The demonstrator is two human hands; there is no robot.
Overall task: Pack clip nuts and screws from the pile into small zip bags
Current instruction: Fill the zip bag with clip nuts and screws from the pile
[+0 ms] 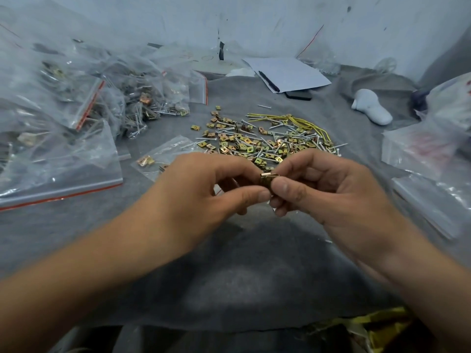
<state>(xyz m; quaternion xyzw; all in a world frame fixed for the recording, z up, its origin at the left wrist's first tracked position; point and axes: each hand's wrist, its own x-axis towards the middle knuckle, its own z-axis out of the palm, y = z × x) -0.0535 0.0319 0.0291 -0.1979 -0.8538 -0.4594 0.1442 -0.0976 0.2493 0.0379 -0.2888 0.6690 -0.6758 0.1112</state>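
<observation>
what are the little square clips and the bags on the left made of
Clip nuts: apparently stamped sheet metal with a yellowish, partly coppery plated finish; they glint. Bags: thin clear plastic film, glossy and crinkled, with red zip strips; their contents show through.

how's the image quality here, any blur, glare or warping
Head view: wide-angle warping bends the wall and the edges; the filled zip bags at left are smeared and show glare; the pile is fairly sharp; the clip nuts pinched between the left hand and the right hand are slightly soft.
</observation>
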